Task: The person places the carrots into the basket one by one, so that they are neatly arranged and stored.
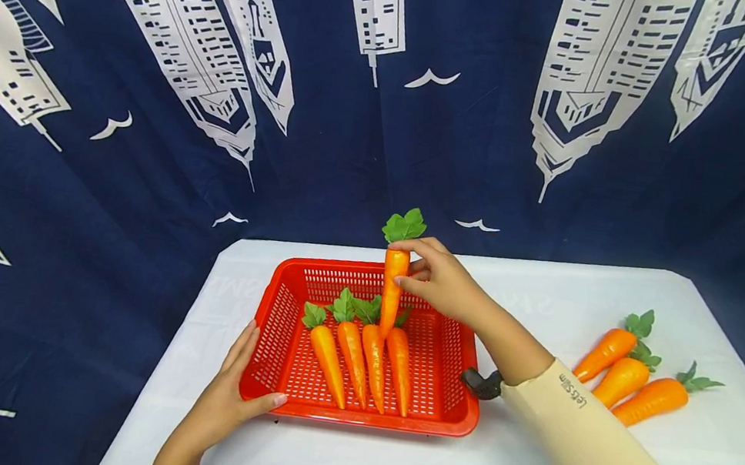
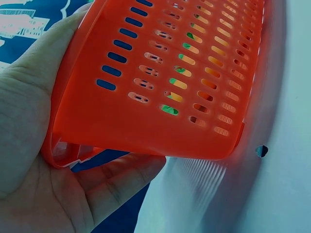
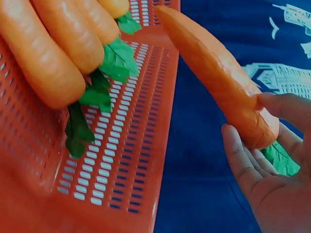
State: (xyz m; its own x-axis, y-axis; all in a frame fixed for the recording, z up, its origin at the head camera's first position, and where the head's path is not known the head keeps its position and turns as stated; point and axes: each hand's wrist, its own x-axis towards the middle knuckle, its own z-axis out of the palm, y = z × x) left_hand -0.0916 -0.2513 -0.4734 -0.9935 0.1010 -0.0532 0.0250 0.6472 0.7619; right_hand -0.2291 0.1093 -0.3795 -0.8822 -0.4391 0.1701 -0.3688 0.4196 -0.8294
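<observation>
Our sleeve [image 1: 603, 455] lies nearest; our left hand [image 1: 227, 395], fingers spread, touches one basket [image 1: 357, 417] holding four carrots [image 1: 350, 352]; our right hand [image 1: 445, 282] pinches one carrot [image 1: 393, 289]; three carrots [image 1: 622, 382] lie right.

Upside-Down Buildings [image 1: 182, 23] on a Blue Cloth [image 1: 325, 165]

The dark blue cloth fills the top of the frame and runs down the left side. The white buildings on it have pointy tips that face down. Little white birds [image 1: 428, 76] are dotted around them. A bright white table [image 1: 344, 462] sits in the lower middle and lower right.
</observation>
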